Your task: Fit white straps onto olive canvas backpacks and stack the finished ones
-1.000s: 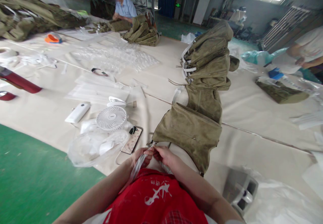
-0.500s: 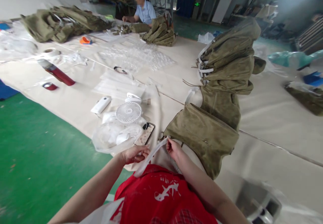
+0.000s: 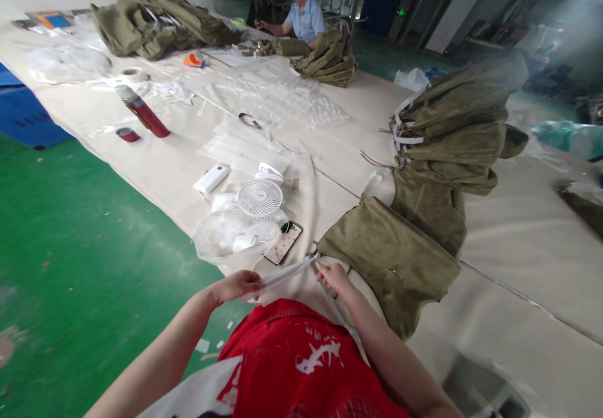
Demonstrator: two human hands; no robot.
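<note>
A translucent white plastic strip [image 3: 287,273] stretches between my hands, just above the red apron [image 3: 292,330]. My left hand [image 3: 239,284] is closed on the strip's left end. At its other end my right hand [image 3: 332,277] pinches the strip beside the corner of an olive-green canvas bag [image 3: 389,242]. The bag lies flat on the table to the right of that hand. What exactly sits between the right fingertips is too small to make out clearly. A phone in a patterned case [image 3: 284,243] lies just beyond the strip.
A white fan [image 3: 260,199] rests by a plastic bag of white items [image 3: 217,239]. Farther off are a white box [image 3: 211,179], plastic sleeves [image 3: 242,145] and a red thermos [image 3: 148,117]. Stacked olive bags [image 3: 452,129] stand at right. A co-worker [image 3: 304,19] sits across the table.
My left hand has moved left and closed on the strip, which is now straighter and flatter. The right hand stays by the bag's corner. The whole view has shifted slightly.
</note>
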